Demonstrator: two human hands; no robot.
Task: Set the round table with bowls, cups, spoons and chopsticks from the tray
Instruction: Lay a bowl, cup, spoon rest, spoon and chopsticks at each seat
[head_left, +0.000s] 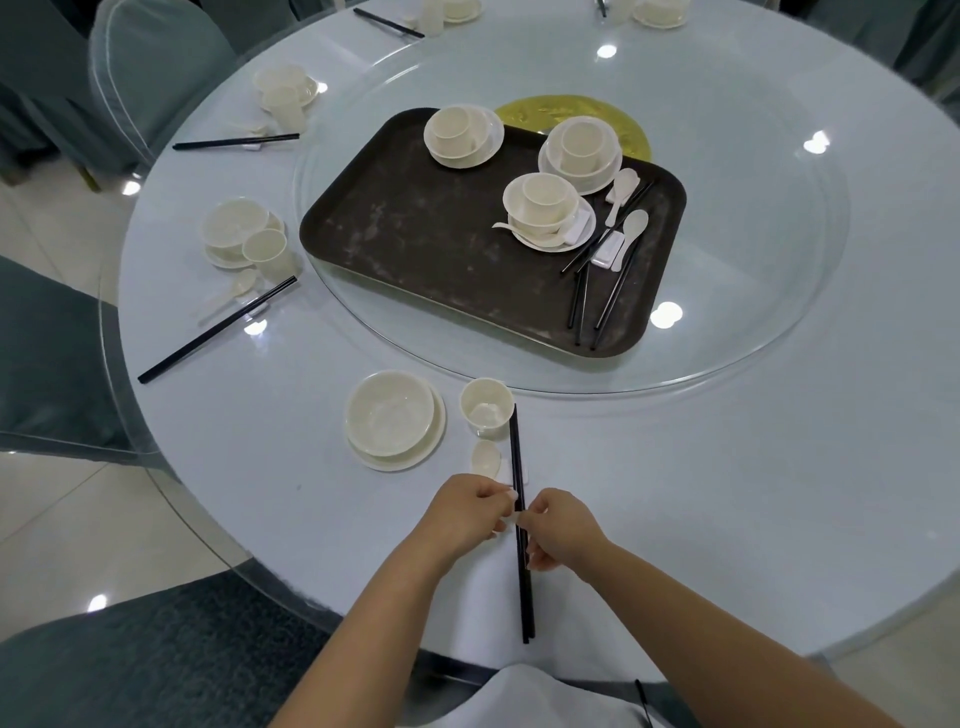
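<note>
soft, even overhead light, a bit cool. ceiling lamps show as small white glare spots on the glossy round table and the floor tiles. shadows stay faint. wide-angle bending curves the table edge and chairs; far settings look washed out and slightly soft.

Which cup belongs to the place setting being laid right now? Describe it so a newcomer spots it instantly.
Start at the dark tray on the glass turntable, then drop to the table's near edge. The cup stands right of a bowl on its plate. Alone among the cups, it has black chopsticks beside it that both hands are touching.
</note>
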